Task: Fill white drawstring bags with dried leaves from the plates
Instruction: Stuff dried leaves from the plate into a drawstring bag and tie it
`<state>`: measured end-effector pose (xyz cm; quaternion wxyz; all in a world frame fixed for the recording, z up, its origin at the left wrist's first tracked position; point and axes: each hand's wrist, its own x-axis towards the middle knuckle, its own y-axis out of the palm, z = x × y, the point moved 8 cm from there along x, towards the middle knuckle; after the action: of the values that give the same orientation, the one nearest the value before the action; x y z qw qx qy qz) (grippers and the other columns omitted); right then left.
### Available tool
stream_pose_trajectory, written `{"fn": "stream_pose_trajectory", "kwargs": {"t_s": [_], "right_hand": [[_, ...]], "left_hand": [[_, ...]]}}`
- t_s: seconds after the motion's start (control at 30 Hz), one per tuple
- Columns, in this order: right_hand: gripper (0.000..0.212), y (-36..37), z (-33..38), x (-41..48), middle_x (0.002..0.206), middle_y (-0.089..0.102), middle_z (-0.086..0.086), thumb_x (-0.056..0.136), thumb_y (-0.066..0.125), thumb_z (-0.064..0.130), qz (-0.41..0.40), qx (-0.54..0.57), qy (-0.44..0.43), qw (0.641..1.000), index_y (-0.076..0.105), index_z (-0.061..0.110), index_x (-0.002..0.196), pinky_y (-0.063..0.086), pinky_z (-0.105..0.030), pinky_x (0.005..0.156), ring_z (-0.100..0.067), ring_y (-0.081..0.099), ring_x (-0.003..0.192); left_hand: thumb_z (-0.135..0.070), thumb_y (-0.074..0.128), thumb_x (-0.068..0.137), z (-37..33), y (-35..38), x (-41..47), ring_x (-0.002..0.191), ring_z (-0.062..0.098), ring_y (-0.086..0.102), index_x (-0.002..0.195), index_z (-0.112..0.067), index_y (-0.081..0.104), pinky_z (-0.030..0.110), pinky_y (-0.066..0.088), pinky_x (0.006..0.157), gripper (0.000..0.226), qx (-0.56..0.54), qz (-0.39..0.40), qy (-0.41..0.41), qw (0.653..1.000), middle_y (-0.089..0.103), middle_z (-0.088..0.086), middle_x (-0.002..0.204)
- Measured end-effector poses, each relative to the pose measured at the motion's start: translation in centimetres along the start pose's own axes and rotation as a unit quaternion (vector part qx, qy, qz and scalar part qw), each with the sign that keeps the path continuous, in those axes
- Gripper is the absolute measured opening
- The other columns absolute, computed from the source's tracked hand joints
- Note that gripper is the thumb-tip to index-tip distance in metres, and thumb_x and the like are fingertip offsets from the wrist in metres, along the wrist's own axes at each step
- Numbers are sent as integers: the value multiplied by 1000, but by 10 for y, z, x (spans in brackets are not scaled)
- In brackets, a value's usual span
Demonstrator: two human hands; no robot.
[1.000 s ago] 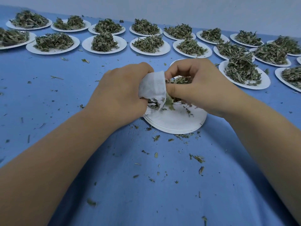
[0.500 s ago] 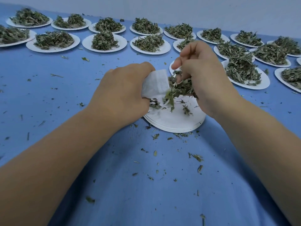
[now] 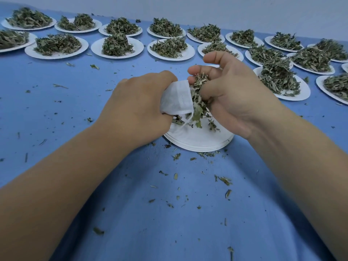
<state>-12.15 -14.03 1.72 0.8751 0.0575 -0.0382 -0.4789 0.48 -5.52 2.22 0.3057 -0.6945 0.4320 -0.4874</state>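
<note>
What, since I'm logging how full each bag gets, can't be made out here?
Head view, the only one:
- Fill of the white bag: the left hand wraps it.
- Plate stack count: rims too thin.
- Its far part: the right hand, gripping dried leaves, covers it.
- Rightmost plate: cut off by the frame edge.

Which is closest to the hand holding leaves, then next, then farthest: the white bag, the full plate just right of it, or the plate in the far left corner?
From the right hand, which grips leaves:
1. The bag, right beside it on its left.
2. The full plate, just to its right.
3. The corner plate, far back left.
</note>
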Motion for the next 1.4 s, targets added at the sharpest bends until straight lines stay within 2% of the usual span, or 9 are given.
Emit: {"fn": "stream_pose_trajectory", "kwargs": {"t_s": [0.17,0.3,0.47,0.6,0.8,0.93,1.13,1.27,1.4], "right_hand": [[49,-5,6,-7,114,62,-14,84,50,-29,22,-63,-48,997,49,14,108,55,-30,75,-18,74,98],[34,-5,8,-10,115,67,-20,80,75,-10,-18,-131,-112,985,58,15,95,59,-49,89,-27,72,107],[22,-7,6,-13,95,77,-1,77,86,12,-79,-143,-152,975,67,20,87,60,-47,71,-33,67,70],[23,-7,6,-13,93,77,-1,80,86,16,-116,-117,-163,973,64,18,90,59,-51,77,-21,72,79],[16,4,4,-11,93,78,-8,95,63,20,-66,-59,-135,987,75,19,84,60,-45,80,-28,74,88],[33,10,-2,-11,94,72,-8,76,52,10,-5,-45,-86,995,76,20,95,49,-40,74,-26,60,80],[31,13,1,-15,103,78,-7,92,58,-6,57,-117,-118,984,67,4,119,56,-42,100,-23,73,100],[19,2,0,-12,60,62,18,90,69,4,25,-142,-123,982,69,21,97,60,-45,92,-8,62,70],[19,-5,5,-10,71,70,14,80,80,14,21,-180,-138,974,72,29,88,58,-33,79,-9,67,74]], "left_hand": [[-22,64,75,0,0,0,85,27,58,120,-29,55,38,42,78,46,-9,-7,6,1000,65,-5,97],[-19,65,75,2,-1,-1,83,26,58,122,-30,56,36,40,76,49,-26,-22,0,999,65,-6,94],[-22,63,74,2,-2,0,83,23,58,119,-32,58,38,46,73,46,-53,-33,-22,998,63,-8,91],[-33,65,78,-8,3,1,78,19,57,106,-32,54,39,48,69,30,-55,-30,-21,998,59,-9,84],[-45,61,78,-11,2,4,83,28,58,120,-28,53,39,45,69,46,-22,-57,-18,998,66,-5,90],[-41,61,76,-4,-3,3,74,28,55,118,-28,50,37,39,64,45,-44,-79,-27,996,64,-6,84],[-36,66,79,4,-4,4,78,26,57,119,-30,48,39,47,65,45,-74,-75,-44,993,62,-8,88],[-32,67,79,2,-3,4,76,25,56,116,-28,49,42,50,65,41,-72,-70,-28,995,61,-7,87],[-22,68,78,1,0,4,74,25,54,122,-28,49,44,51,64,48,-71,-52,-2,996,60,-6,89]]}}
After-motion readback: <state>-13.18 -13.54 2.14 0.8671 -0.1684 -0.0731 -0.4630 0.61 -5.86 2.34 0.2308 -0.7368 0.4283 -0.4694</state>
